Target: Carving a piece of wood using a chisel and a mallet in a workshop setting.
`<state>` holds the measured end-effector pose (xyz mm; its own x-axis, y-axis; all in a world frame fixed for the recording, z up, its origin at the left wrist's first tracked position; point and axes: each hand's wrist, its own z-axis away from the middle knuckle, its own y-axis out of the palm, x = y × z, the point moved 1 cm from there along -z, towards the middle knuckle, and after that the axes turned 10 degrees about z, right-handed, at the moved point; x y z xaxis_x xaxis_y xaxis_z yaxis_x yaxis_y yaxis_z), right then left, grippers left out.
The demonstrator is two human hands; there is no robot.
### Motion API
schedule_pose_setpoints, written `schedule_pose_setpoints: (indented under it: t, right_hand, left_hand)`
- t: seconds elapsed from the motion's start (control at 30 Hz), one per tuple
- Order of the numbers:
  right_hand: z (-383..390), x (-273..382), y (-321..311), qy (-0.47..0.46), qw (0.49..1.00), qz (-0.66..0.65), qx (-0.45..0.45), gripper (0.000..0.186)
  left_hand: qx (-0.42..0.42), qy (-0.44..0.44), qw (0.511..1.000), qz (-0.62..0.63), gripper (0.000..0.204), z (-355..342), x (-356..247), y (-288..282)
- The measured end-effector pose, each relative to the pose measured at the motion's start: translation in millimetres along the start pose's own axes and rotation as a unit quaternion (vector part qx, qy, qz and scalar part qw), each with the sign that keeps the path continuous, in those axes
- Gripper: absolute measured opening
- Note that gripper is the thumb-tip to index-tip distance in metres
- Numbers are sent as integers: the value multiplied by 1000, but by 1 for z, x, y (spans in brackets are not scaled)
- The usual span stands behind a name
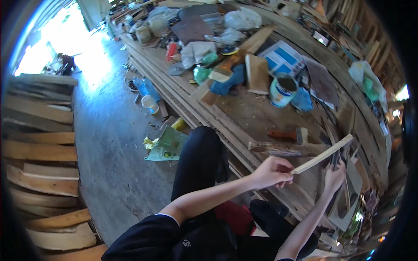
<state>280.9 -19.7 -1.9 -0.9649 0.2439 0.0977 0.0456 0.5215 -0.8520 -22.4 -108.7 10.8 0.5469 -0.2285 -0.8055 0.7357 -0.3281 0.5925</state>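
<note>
My left hand (pixel 278 172) pinches the near end of a thin, pale wooden strip (pixel 323 153), which slants up to the right. Below and right of it, my right hand (pixel 335 176) is closed on a narrow dark tool (pixel 335 158) just under the strip; its exact kind is unclear. Under my hands lie long planks (pixel 230 122). Beside them are a weathered wooden piece (pixel 285 148), a wooden-handled brush (pixel 302 135) and more thin offcuts at the right.
The cluttered bench behind holds a paint can (pixel 283 93), bags, boards and blue cloths. Curved boards (pixel 41 155) are stacked at left. Scraps, a green sheet (pixel 167 143) and a plastic bottle (pixel 146 87) lie on the concrete floor. A dark figure (pixel 67 65) is by the bright doorway.
</note>
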Motion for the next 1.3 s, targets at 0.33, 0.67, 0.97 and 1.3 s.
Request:
schedule_pose_setpoints:
  t: [0.33,0.67,0.97,1.3]
  right_hand:
    - [33,118,-74,-15,717,-671,187,49]
    - [41,151,-110,15,720,-670,181,13]
    - [45,142,-124,-63,817,-570,61,13]
    - [40,64,-106,88,770,-632,-2,12]
  left_hand:
    - [-13,249,933,-258,9,11,-8,4]
    - [143,118,981,-48,11,11,-9,-6]
    - [106,210,955,-179,14,4,1,10]
    - [-403,54,557,-724,81,-16,-183,-167]
